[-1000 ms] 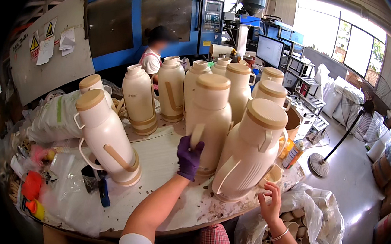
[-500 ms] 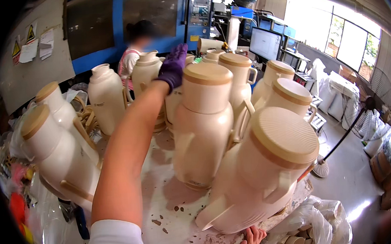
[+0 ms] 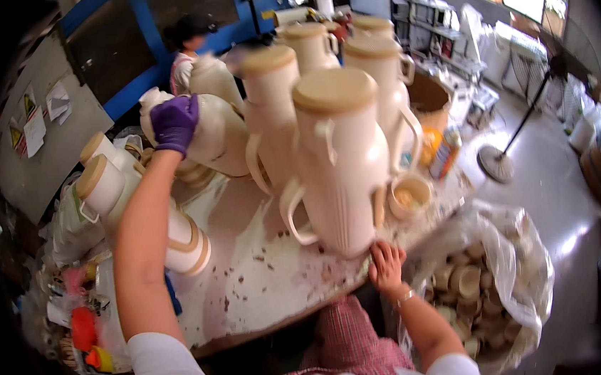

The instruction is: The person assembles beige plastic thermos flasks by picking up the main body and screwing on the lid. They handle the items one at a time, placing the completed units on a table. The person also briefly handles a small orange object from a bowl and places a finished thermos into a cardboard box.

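Clamped with gloved left grip (image 3: 176, 123) on a tilted vacuum flask (image 3: 222, 138) near its neck (likely the handiest hold); resting with unclenched right grip (image 3: 388, 264) at the surface (image 3: 203, 299) edge, seemingly for balance.

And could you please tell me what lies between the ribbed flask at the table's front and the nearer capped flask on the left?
The head view shows only white tabletop, spotted dark, between the ribbed flask and the left capped flask.
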Available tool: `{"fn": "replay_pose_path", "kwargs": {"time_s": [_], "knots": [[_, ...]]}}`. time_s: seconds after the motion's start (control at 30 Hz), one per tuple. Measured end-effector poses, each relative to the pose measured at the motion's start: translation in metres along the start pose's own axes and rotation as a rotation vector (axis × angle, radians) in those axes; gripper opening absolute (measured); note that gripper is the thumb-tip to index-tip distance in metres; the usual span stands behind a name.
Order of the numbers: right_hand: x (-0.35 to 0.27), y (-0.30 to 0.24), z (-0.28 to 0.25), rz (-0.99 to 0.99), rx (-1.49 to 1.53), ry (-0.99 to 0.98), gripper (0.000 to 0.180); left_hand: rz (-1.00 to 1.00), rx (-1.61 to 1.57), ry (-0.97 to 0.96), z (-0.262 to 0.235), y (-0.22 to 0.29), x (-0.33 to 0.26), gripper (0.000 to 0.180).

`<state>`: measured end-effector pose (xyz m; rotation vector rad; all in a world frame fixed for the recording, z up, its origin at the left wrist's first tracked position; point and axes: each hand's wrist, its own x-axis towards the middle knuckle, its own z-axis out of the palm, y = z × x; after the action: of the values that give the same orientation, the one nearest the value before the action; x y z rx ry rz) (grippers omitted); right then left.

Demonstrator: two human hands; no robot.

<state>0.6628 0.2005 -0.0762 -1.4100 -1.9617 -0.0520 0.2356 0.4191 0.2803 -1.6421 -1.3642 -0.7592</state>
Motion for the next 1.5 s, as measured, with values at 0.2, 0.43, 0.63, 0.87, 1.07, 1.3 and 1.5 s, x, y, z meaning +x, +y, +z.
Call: {"fn": "replay_pose_path", "kwargs": {"time_s": [0.2, 0.43, 0.63, 0.87, 1.07, 1.3, 1.5], "knots": [[0.005, 0.004, -0.018, 0.009, 0.221, 0.007, 0.044, 0.174, 0.174, -0.332, -0.123, 0.068, -0.026, 0.041], [-0.128, 0.021, -0.075, 0.481, 0.326, 0.257, 0.026, 0.183, 0.377, -0.763, -0.222, 0.076, -0.03, 0.053], [-0.243, 0.132, -0.093, 0.791, -0.124, 0.064, 0.035, 0.105, 0.277, -0.916, -0.236, 0.032, -0.071, 0.026], [-0.229, 0.221, -0.086, 0.909, -0.265, -0.276, 0.024, -0.514, -0.705, -0.913, -0.25, 0.05, -0.12, 0.052], [-0.201, 0.145, -0.109, 0.638, 0.24, 0.46, 0.027, -0.517, -0.811, -1.357, -0.305, -0.02, -0.338, 0.061], [-0.188, -0.022, -0.16, 1.252, 1.899, -0.205, 0.046, -0.102, -0.976, -0.767, -0.375, 0.142, -0.418, 0.06], [-0.185, 0.002, -0.099, 0.88, 1.233, -0.94, 0.058, -0.111, -0.921, -0.79, -0.354, 0.152, -0.425, 0.043]]}}
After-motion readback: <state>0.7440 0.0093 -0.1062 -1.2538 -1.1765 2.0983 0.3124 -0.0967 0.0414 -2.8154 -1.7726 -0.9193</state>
